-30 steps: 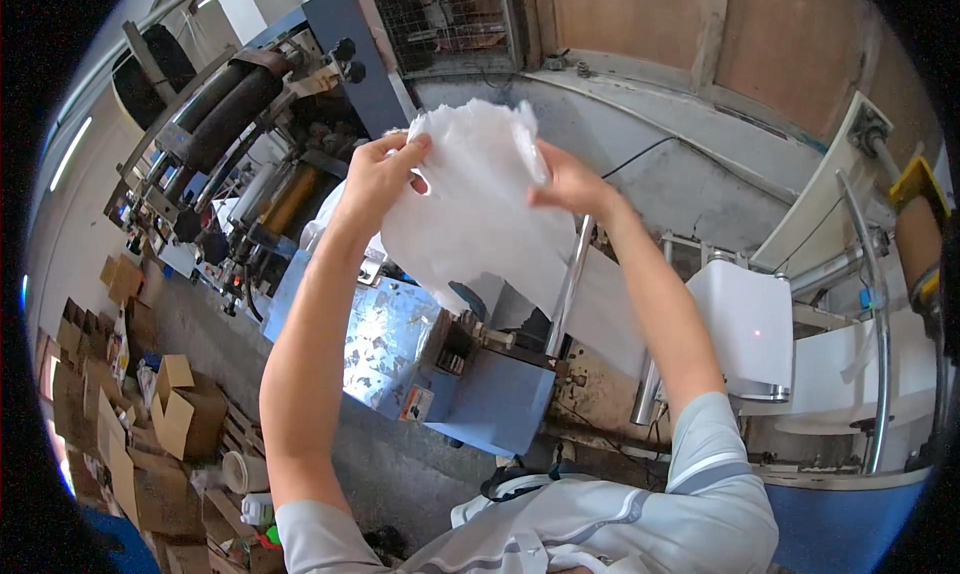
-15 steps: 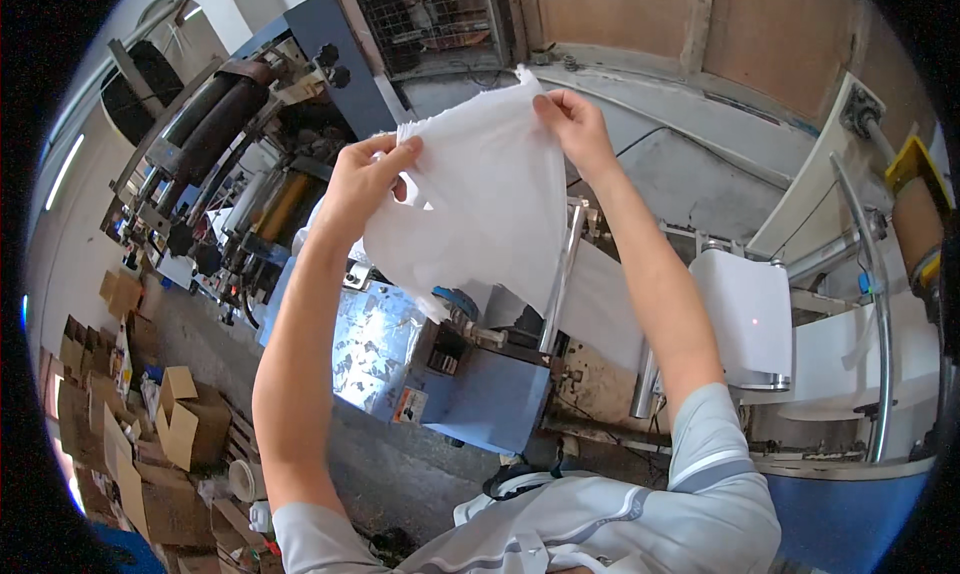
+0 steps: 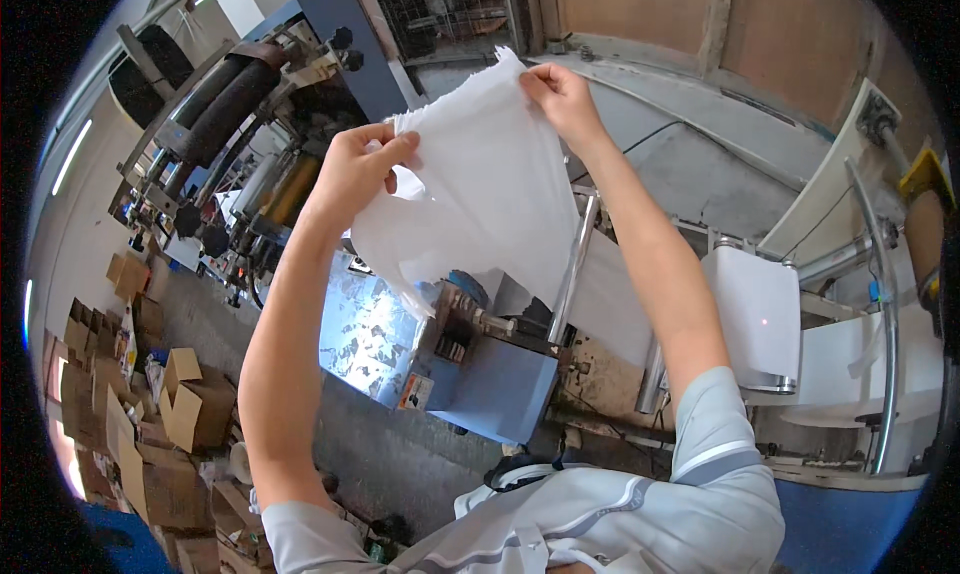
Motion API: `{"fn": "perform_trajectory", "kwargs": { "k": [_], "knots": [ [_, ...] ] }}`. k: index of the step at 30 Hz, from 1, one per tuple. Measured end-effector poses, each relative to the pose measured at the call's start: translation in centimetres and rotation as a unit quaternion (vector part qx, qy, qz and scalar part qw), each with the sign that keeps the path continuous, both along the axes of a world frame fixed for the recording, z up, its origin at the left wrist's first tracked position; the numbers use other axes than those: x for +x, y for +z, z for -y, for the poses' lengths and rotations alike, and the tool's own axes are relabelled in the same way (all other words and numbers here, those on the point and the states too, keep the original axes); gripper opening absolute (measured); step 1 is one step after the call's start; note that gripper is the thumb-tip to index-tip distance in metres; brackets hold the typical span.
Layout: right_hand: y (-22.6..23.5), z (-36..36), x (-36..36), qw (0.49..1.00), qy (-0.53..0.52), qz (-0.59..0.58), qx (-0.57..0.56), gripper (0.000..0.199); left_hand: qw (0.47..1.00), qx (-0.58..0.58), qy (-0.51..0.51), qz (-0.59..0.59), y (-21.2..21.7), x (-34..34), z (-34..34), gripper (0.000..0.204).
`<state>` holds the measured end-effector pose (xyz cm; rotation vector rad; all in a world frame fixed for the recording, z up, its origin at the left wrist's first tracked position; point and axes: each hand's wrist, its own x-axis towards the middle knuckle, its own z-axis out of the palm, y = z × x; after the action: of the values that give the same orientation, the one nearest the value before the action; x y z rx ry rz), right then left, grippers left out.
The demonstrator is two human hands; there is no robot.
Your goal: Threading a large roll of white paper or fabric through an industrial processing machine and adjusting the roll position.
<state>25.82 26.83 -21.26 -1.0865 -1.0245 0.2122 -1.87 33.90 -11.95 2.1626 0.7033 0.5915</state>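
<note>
Above the blue machine housing (image 3: 495, 389), at arm's length and well clear of everything below, I find a thin white sheet (image 3: 480, 189) held up by both hands. My left hand (image 3: 350, 169) pinches the sheet's upper left edge, thumb in front and fingers curled behind, closed tight on the material. My right hand (image 3: 560, 94) grips the top right corner the same way, fingers closed on the edge. Both holds are narrow pinches at the margin (I judge this keeps the face of the sheet unobstructed for viewing). The sheet hangs slack between the two grips, tilted, its lower edge ragged and falling toward the housing without touching it, as far as I can tell. The top edge also looks torn and uneven.

Left of the sheet stand dark rollers (image 3: 215, 84) on a machine frame. A metal bar (image 3: 572, 264) rises just behind the sheet's lower right. To the right, a white web (image 3: 760, 314) wraps over a roller. Cardboard boxes (image 3: 185, 404) lie heaped on the floor at lower left, well apart from the hands.
</note>
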Motion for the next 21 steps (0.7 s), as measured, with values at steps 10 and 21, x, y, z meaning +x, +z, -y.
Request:
{"fn": "perform_trajectory", "kwargs": {
  "k": [10, 21],
  "knots": [
    [-2.8, -0.2, -2.3, 0.982, 0.150, 0.021, -0.111, 0.024, 0.996, -0.070, -0.010, 0.057, -1.7, 2.4, -0.3, 0.027],
    [-3.6, 1.6, -6.6, 0.954, 0.249, -0.162, -0.032, 0.034, 0.981, -0.144, -0.041, 0.124, -3.7, 8.3, -1.0, 0.031]
  ]
}}
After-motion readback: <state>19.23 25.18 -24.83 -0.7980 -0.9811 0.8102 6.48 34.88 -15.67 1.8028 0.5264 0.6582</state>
